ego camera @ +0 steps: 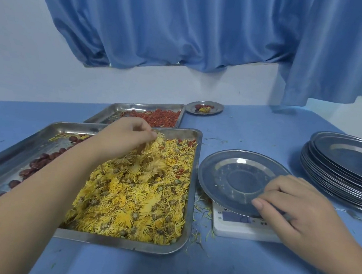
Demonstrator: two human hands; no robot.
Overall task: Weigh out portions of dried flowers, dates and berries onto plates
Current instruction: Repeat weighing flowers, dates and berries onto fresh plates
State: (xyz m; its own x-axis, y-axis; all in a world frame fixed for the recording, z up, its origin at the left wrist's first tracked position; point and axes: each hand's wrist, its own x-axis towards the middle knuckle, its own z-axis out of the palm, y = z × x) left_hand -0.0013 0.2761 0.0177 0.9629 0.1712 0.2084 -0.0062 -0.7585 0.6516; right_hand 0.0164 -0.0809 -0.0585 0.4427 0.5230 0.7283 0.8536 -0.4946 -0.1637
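Note:
A large steel tray (194, 182) in front of me holds a heap of yellow dried flowers (134, 200) on its right and dark red dates (33, 167) on its left. My left hand (127, 138) reaches over the heap and pinches a tuft of flowers at the far side. An empty steel plate (236, 177) sits on a white scale (240, 226) to the right of the tray. My right hand (297, 205) grips the plate's near right rim, thumb on top. A second tray (116, 108) behind holds red berries (162, 117).
A stack of several steel plates (342, 170) stands at the right on the blue table (253, 130). A small plate (205, 108) with a mixed portion sits at the back. Loose petals lie scattered by the scale. Blue curtains hang behind the table.

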